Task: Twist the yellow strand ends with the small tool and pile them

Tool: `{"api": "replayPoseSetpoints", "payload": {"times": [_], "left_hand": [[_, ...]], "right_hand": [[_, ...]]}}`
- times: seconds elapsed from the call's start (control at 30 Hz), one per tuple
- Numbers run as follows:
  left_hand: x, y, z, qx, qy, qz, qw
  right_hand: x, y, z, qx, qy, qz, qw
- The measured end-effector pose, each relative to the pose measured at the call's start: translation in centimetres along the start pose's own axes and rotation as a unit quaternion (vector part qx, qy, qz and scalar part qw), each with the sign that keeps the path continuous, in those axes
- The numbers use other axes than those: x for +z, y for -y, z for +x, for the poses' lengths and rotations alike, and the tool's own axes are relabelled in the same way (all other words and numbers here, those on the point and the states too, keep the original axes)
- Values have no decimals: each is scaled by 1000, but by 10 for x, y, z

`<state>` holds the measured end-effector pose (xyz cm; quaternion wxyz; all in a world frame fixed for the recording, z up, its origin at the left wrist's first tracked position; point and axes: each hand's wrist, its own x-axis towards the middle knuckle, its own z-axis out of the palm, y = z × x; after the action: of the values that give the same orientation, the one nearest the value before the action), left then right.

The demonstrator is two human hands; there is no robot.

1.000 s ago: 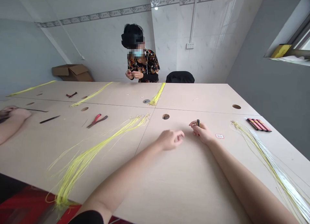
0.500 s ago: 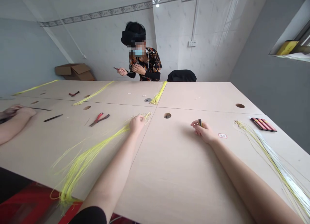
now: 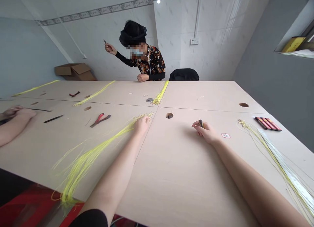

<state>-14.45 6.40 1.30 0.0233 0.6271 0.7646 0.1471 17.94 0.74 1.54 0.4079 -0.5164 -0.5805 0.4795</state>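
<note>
Left of the table hole [image 3: 169, 115], my left hand [image 3: 141, 125] had moved from mid-table onto the tip of the yellow wires [image 3: 98, 148], fingers pinching a strand, so picking had begun, while my right hand [image 3: 205, 131] stayed right of it, gripping the small tool [image 3: 200, 123].

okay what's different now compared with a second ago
The left hand crossed from mid-table to the far end of the yellow wire bundle and now rests on it. The right hand kept its small dark tool. Across the table, a co-worker's hand rose, holding something.
</note>
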Motion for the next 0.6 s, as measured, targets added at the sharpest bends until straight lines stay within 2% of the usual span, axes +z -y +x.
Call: {"api": "replayPoseSetpoints", "payload": {"times": [0.6], "left_hand": [[6, 5, 4, -21, -2, -9, 1000]], "right_hand": [[2, 1, -1, -3, -13, -33, 999]]}}
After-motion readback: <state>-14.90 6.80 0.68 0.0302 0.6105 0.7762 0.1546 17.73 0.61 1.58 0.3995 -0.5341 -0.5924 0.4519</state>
